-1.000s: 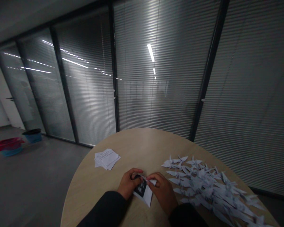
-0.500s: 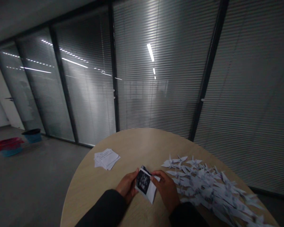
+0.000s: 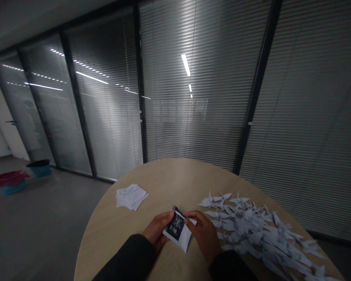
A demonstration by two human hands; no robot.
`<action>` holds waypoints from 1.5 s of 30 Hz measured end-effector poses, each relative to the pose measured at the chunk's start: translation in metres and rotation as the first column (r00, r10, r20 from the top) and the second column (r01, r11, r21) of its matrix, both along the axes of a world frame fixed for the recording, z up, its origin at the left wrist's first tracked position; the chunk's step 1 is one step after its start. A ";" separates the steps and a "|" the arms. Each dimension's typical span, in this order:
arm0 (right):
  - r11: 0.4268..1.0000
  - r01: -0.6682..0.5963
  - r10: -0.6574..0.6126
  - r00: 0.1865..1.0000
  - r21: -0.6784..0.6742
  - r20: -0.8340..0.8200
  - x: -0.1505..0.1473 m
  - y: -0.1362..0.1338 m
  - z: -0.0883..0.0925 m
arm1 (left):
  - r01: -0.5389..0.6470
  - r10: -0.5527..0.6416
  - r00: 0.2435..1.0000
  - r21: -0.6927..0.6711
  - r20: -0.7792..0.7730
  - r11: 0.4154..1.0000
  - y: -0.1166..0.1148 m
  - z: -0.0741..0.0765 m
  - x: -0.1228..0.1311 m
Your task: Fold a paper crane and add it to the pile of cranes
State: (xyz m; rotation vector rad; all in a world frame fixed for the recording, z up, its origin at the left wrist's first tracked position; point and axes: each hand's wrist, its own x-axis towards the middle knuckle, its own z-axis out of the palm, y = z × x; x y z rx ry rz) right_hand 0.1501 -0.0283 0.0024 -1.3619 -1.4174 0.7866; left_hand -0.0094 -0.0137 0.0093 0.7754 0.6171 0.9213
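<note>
A folded sheet of white paper (image 3: 177,228) with a dark printed image on its face is held up a little above the table. My left hand (image 3: 157,229) pinches its left side between thumb and fingers. My right hand (image 3: 202,233) grips its right side, with a white corner poking out past the fingers. Just right of my right hand lies a large heap of white origami paper cranes (image 3: 259,230), close to but not touching it. Dark sleeves cover both my forearms.
A loose stack of white paper squares (image 3: 131,197) lies on the round wooden table (image 3: 175,175), left of my hands. Glass partitions with slatted blinds stand beyond the table. Red and blue tubs (image 3: 8,181) sit on the grey floor at far left.
The folded paper has turned and risen off the table, its dark printed face now showing between my hands. My hands have moved slightly apart.
</note>
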 end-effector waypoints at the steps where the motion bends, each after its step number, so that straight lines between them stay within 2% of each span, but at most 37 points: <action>1: 1.000 -0.003 0.003 1.000 0.004 0.001 0.000 0.000 0.000 | 0.005 -0.005 1.000 -0.001 0.004 1.000 0.001 -0.001 0.000; 8: 1.000 -0.001 0.001 1.000 0.000 0.030 -0.001 -0.002 0.005 | 0.016 -0.015 1.000 0.036 -0.013 0.999 0.004 -0.006 -0.002; 13: 1.000 0.024 -0.025 0.998 0.013 0.057 -0.002 -0.001 0.002 | 0.014 -0.014 0.999 0.009 -0.048 1.000 0.003 -0.005 -0.001; 17: 0.999 -0.013 0.011 0.998 0.038 0.057 -0.003 -0.002 -0.001 | 0.064 -0.062 0.997 0.044 -0.046 0.997 0.001 -0.006 0.000; 21: 0.999 0.002 -0.008 0.983 0.034 0.183 -0.004 -0.005 0.001 | 0.107 -0.104 0.994 0.070 -0.047 0.992 -0.003 -0.005 0.003; 25: 0.999 0.035 -0.036 0.963 0.008 0.265 -0.004 -0.007 0.003 | 0.086 -0.086 0.995 0.007 -0.054 0.996 -0.006 -0.002 0.006; 28: 0.999 0.016 -0.027 0.957 0.040 0.289 -0.002 -0.006 0.001 | 0.083 -0.084 0.996 -0.028 -0.031 0.996 -0.007 -0.001 0.007; 33: 0.998 -0.035 0.019 0.965 0.054 0.260 0.000 -0.003 -0.007 | 0.093 -0.094 0.996 -0.036 -0.004 0.995 -0.006 -0.003 0.009; 38: 0.997 -0.033 0.014 0.972 0.075 0.236 0.000 -0.002 -0.007 | 0.116 -0.116 0.993 -0.003 0.008 0.993 -0.005 -0.004 0.008; 45: 0.998 -0.054 0.057 0.992 -0.035 0.113 0.001 0.002 -0.010 | 0.090 -0.090 0.996 -0.019 -0.022 0.996 -0.004 -0.006 0.007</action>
